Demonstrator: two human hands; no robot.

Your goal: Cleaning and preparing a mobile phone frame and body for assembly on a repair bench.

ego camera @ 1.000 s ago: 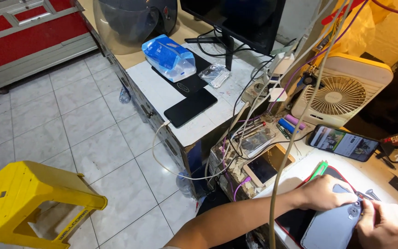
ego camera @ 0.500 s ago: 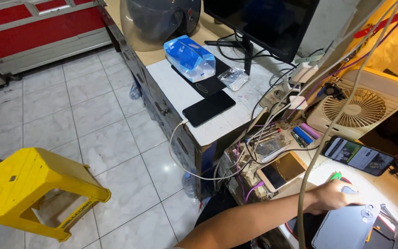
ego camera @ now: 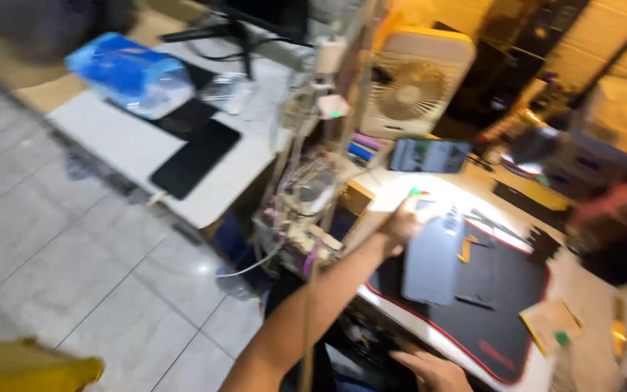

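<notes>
phone (ego camera: pixel 429 261) face-down, long axis pointing away; left hand (ego camera: pixel 404 221) grip holds top; right hand (ego camera: pixel 429 370) grip unclear.

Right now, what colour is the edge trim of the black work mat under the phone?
Red: the black mat has a thin red border, seen in the head view.

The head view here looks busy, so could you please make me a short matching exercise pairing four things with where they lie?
Things:
1. grey phone
2. small fan
3. blue plastic pack
4. black slab phone

Places:
A. on the white side table, nearer its front edge
B. on the black mat, under the left hand
C. at the back of the bench
D. at the far end of the white side table

Pairs: 1-B, 2-C, 3-D, 4-A
</notes>
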